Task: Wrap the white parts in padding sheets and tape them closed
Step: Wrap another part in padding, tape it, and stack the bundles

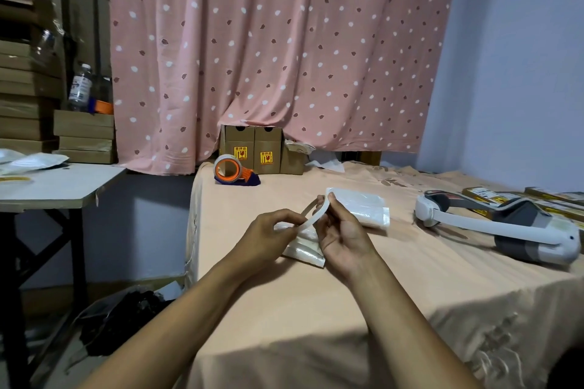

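Observation:
Both my hands hold one thin white ring-shaped part (311, 215) above the peach tablecloth (316, 309). My left hand (268, 238) pinches its lower left end, and my right hand (343, 230) grips its upper right side between thumb and fingers. Under my hands lies a padding sheet (305, 251), partly hidden. A white padded bundle (363, 207) rests just behind my right hand. An orange tape dispenser (234, 171) with a tape roll sits at the table's back left corner.
A white and grey headset (505, 224) lies on the right of the table. Brown cartons (252, 151) stand at the back under the pink curtain. A side table (53, 186) with white bags and stacked boxes is on the left. Flat boxes (553, 199) lie far right.

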